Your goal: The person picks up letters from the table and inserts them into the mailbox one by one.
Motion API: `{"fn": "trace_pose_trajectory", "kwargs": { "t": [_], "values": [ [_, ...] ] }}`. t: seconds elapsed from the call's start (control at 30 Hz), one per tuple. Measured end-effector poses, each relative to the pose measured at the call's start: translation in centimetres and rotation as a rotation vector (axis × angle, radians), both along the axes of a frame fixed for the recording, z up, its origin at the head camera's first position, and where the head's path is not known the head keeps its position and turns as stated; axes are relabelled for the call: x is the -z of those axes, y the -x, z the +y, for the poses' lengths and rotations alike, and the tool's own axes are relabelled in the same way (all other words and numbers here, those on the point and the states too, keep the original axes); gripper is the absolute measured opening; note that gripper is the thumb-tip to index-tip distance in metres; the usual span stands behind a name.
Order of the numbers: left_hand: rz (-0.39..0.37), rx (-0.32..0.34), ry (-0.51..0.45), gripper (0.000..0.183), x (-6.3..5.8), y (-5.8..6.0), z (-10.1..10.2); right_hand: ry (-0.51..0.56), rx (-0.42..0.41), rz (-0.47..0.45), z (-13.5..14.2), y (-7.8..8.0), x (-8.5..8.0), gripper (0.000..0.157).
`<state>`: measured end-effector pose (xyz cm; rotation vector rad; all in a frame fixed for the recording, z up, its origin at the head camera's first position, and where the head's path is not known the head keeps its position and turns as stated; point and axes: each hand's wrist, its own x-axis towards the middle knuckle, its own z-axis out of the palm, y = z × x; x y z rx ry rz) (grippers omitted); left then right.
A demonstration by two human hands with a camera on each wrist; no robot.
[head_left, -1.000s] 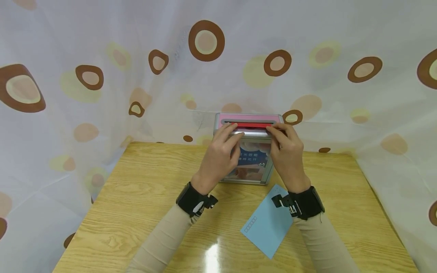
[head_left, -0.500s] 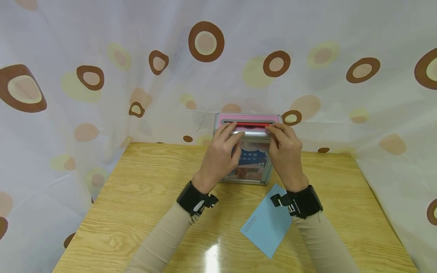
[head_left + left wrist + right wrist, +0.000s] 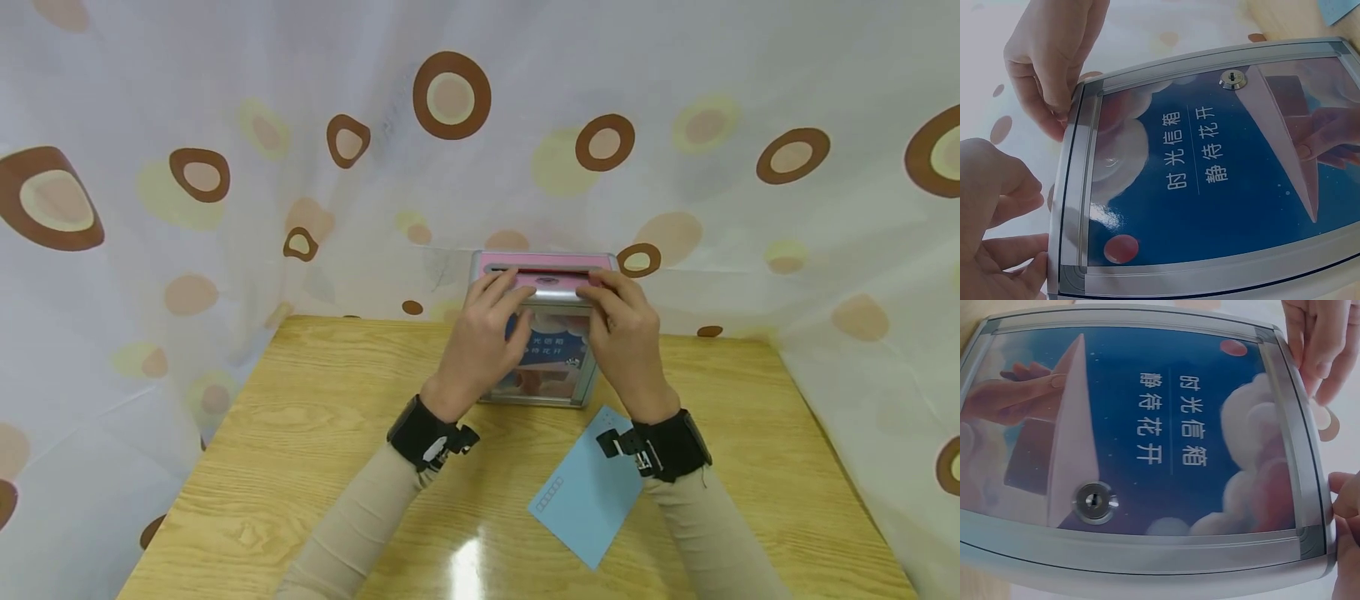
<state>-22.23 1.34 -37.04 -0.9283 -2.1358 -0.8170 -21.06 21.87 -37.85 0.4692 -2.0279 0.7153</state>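
Observation:
A lockable letter box (image 3: pixel 555 354), silver-framed with a pink top and a blue picture front, stands at the back of the table. Its keyhole lock (image 3: pixel 1233 79) shows in both wrist views. In the top slot, only a thin red edge (image 3: pixel 558 271) of a flat red thing is visible. My left hand (image 3: pixel 483 337) rests its fingertips by the slot's left part, thumb hanging in front of the box. At the right end, my right hand (image 3: pixel 626 337) touches the top with its fingers, one on the front rim. Neither hand's fingers pinch anything visible.
On the wooden table (image 3: pixel 337 400), a light blue envelope (image 3: pixel 585 492) with a row of small printed squares lies in front of the box, partly under my right wrist. A spotted white curtain (image 3: pixel 360 192) hangs close behind the box and along both sides.
The red strip has sunk down into the slot until only a thin line shows. My right fingers have let go of it and spread slightly; my left hand has barely moved.

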Motion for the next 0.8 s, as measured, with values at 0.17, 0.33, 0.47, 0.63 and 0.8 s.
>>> {"fn": "trace_pose_trajectory", "kwargs": {
  "t": [0.17,0.33,0.47,0.63,0.8],
  "values": [
    [-0.012,0.007,0.005,0.027,-0.3,-0.1,0.0,-0.011,-0.024,0.015,0.2,0.0,0.2,0.019],
    [0.012,0.033,0.038,0.027,-0.3,-0.5,-0.2,0.012,-0.066,0.044,0.2,-0.5,0.5,0.021],
    [0.077,0.055,0.081,0.032,0.2,-1.4,-0.5,-0.012,-0.123,0.068,0.3,-2.1,1.2,0.026],
    [0.152,0.004,0.114,0.042,2.3,-3.5,-1.1,-0.119,-0.175,0.033,0.6,-5.1,2.9,0.03],
    [0.073,-0.103,0.191,0.069,5.3,-6.6,-2.1,-0.197,-0.159,-0.075,0.8,-8.2,5.0,0.056]
  ]
}}
